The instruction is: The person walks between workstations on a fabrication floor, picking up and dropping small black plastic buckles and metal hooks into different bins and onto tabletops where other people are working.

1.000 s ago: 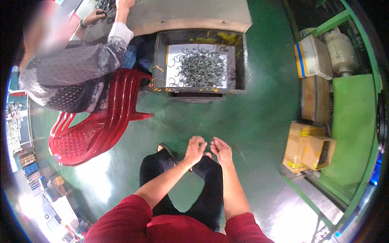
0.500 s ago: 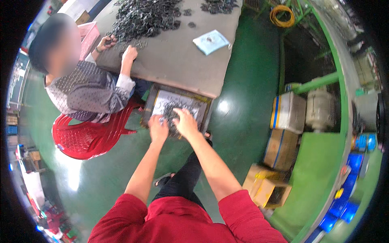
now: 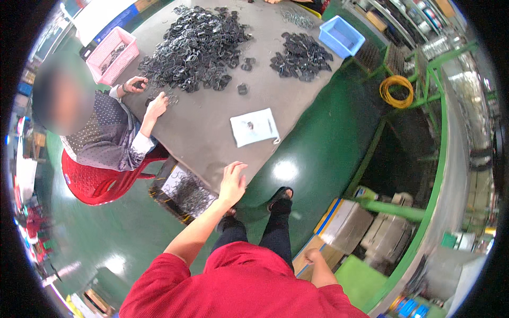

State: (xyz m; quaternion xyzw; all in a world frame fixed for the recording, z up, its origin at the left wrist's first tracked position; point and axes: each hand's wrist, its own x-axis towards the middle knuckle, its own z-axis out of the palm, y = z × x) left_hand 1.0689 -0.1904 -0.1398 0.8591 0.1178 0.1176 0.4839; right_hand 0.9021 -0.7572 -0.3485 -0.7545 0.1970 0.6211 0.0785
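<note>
My left hand [image 3: 232,183] is over the near corner of the grey table [image 3: 199,140], fingers spread and nothing in them. Left of it, partly under the table edge, stands a dark-rimmed box [image 3: 154,192] with many small dark pieces [image 3: 193,196] on a pale lining. Down by my right side hangs my right hand [image 3: 314,256], small in view and with its fingers mostly hidden. A pale blue packet [image 3: 254,127] with a small dark piece on it lies on the table beyond my left hand.
Black pieces form a big heap [image 3: 196,47] and a smaller one [image 3: 302,57] on the table. A blue basket [image 3: 342,37] stands at its far right. A co-worker [image 3: 106,127] sits left on a red chair [image 3: 87,180]. Cartons [image 3: 344,222] and a green frame [image 3: 442,132] stand right.
Both hands have left the pieces in the box. My left hand has moved to the table corner, my right down to my side. The view has shifted, showing more of the table.
</note>
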